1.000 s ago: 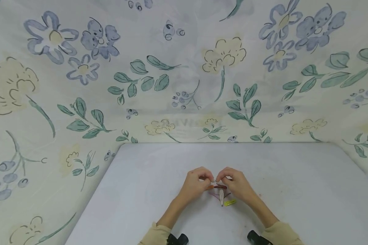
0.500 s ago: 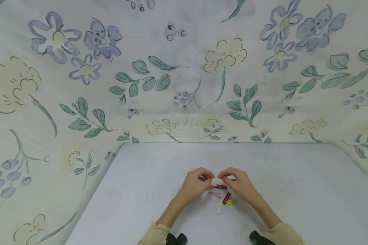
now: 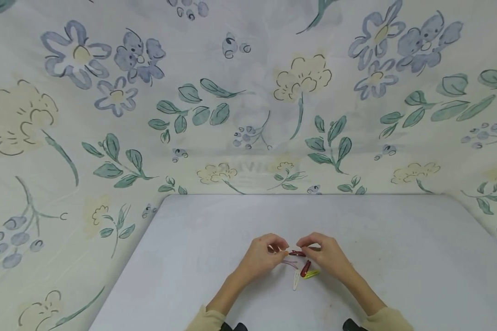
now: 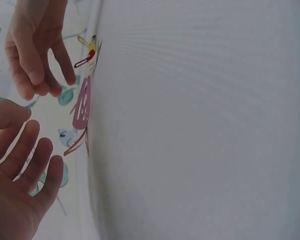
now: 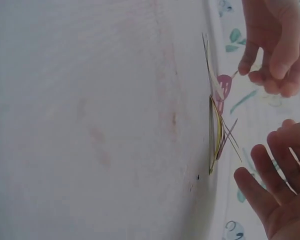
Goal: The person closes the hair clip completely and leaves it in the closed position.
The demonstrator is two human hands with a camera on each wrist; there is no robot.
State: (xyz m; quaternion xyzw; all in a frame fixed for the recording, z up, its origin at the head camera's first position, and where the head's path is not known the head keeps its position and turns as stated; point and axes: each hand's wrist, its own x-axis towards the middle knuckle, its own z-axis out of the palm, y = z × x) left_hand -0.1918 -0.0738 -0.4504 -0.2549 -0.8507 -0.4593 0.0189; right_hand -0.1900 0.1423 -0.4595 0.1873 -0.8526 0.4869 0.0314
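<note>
Several snap hair clips lie in a loose cluster between and below my hands. In the head view, a dark red clip (image 3: pixel 297 253) sits farthest, with a pink clip (image 3: pixel 291 264) before it on the left. Another red clip (image 3: pixel 306 268) touches a yellow clip (image 3: pixel 311 274), and a white clip (image 3: pixel 296 280) lies nearest me. My left hand (image 3: pixel 262 255) hovers at the dark red clip's left end, fingers loosely bent. Opposite it, my right hand (image 3: pixel 326 255) overlaps that clip's right end. Both wrist views show relaxed, spread fingers (image 4: pixel 52 175) with nothing between them.
The clips rest on a white tabletop (image 3: pixel 397 257). Behind and left of it hangs a floral-printed cloth (image 3: pixel 265 138). Black wrist devices (image 3: pixel 234 327) show at both sleeves along the bottom edge.
The white clip, earlier standing out over the pile, dropped flat toward me, uncovering the second red clip. Both hands then came slightly lower, and their fingertips spread a little apart.
</note>
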